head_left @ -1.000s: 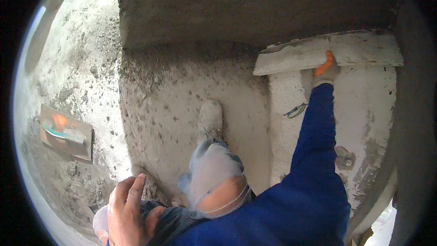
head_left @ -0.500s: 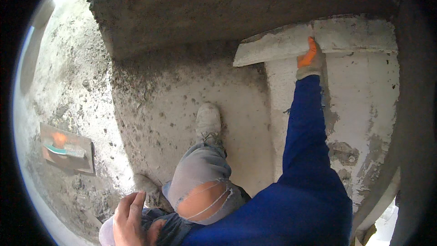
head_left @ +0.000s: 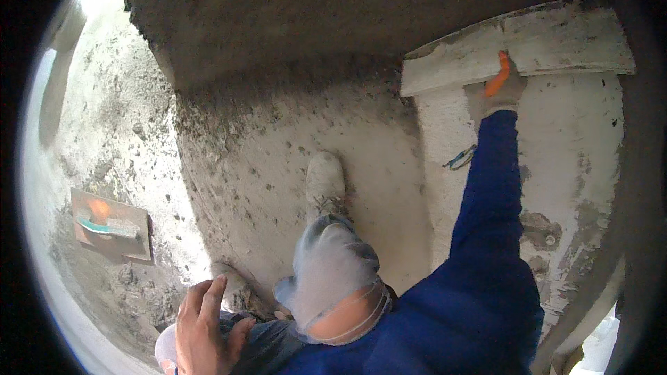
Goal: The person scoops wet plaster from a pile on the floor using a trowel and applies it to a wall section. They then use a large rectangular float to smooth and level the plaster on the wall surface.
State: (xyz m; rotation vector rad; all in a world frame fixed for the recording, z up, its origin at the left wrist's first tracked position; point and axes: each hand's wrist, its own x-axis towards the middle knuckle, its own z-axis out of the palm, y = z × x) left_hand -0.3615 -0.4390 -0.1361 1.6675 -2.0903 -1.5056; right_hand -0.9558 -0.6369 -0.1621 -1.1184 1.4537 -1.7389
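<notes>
Board (head_left: 570, 38) at upper right, gripped by your gloved right hand (head_left: 501, 85)
Your bare left hand (head_left: 203, 326), lower left, is loosely open

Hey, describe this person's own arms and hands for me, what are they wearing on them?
A long, dark blue sleeve covers the right arm. The right hand wears a work glove, bright orange along the thumb, with a pale cuff. The left hand is ungloved; its sleeve can't be made out.
</notes>
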